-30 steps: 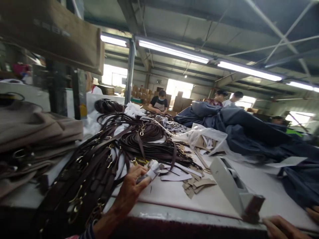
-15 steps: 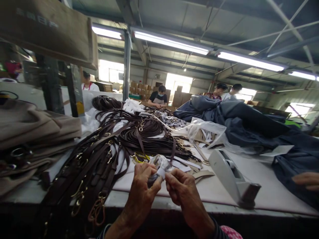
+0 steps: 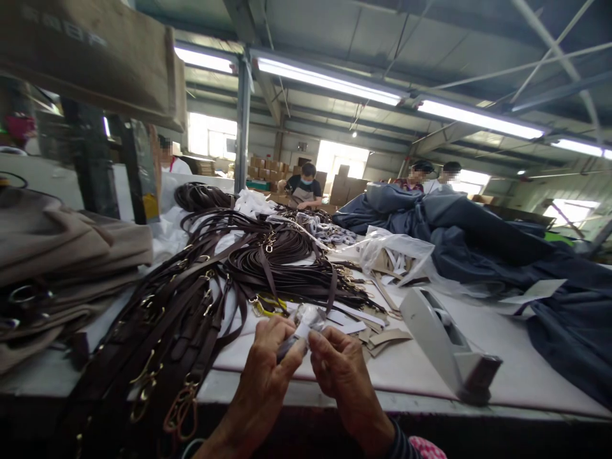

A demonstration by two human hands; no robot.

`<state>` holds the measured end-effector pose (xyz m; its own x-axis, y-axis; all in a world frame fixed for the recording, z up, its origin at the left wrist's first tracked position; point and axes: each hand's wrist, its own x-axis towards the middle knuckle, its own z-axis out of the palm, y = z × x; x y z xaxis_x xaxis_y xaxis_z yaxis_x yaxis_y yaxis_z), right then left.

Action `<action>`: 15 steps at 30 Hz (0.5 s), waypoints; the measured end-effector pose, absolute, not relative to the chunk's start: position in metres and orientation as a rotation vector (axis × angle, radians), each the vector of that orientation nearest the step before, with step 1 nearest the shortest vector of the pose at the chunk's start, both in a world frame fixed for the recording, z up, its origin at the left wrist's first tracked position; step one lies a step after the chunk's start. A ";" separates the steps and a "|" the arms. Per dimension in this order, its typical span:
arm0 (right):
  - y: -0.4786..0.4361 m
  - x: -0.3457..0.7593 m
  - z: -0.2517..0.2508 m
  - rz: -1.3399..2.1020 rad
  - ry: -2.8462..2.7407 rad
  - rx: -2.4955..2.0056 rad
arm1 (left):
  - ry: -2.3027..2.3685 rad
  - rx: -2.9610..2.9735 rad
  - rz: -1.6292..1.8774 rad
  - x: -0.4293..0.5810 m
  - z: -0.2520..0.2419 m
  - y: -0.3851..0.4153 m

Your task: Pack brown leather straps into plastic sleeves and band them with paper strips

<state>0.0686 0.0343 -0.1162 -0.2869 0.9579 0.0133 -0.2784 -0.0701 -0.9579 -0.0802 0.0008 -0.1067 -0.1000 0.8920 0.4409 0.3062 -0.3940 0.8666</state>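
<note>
My left hand (image 3: 272, 360) grips a small grey bundle (image 3: 287, 349) with a white band (image 3: 302, 330) around it; crinkled clear plastic (image 3: 312, 315) shows at its far end. Beside it, my right hand (image 3: 338, 364) is closed, thumb and fingertips pinched at the bundle's right edge. What exactly sits between those fingertips is too small to make out. Both hands are just above the front of the table. Left of them lie dark brown straps (image 3: 282, 261) with metal snap hooks (image 3: 182, 408), some hanging over the table edge.
A grey tape dispenser (image 3: 442, 344) stands right of my hands. Beige and white strips (image 3: 389, 338) lie behind it, near a clear plastic bag (image 3: 415, 248). Blue-grey fabric (image 3: 459, 223) is heaped at right, brown fabric (image 3: 71, 242) at left. A masked person (image 3: 306, 188) works across the table.
Both hands have shifted slightly left and down with the bundle. At the right edge, another hand has gone out of view. The person across the table has straightened a little.
</note>
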 end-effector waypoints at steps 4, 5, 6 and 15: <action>0.030 0.060 -0.121 1.602 -1.189 -0.740 | 1.122 1.411 1.414 -0.082 -0.103 -0.004; 0.028 0.058 -0.122 1.604 -1.176 -0.727 | 1.072 1.344 1.406 -0.082 -0.102 -0.005; 0.027 0.057 -0.123 1.601 -1.167 -0.720 | 1.028 1.281 1.394 -0.081 -0.102 -0.006; 0.010 0.067 -0.134 1.156 -1.454 -0.943 | 1.061 1.091 1.326 -0.093 -0.104 -0.029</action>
